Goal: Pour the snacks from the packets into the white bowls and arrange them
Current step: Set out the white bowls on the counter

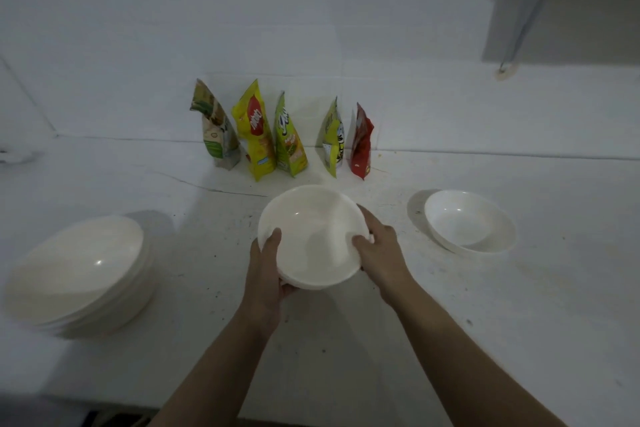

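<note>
Two hands, left hand (pixel 266 270) and right hand (pixel 379 253), curl their fingers around one white bowl's (pixel 311 236) rim.

Both bare forearms reach up from the lower edge of the view and converge toward the middle. Left hand (pixel 265 274) set at the left side of a white bowl (pixel 311 236), thumb hooked over the rim and lying on the inner wall, remaining fingers curled underneath out of sight, wrist nearly straight. Right hand (pixel 379 253) placed at the bowl's right side, back of the hand turned up toward the camera, thumb pressed over the rim onto the inner surface, other fingers wrapped around the outer wall. Right forearm longer in view, running diagonally from the lower right corner; left forearm steeper.
</note>
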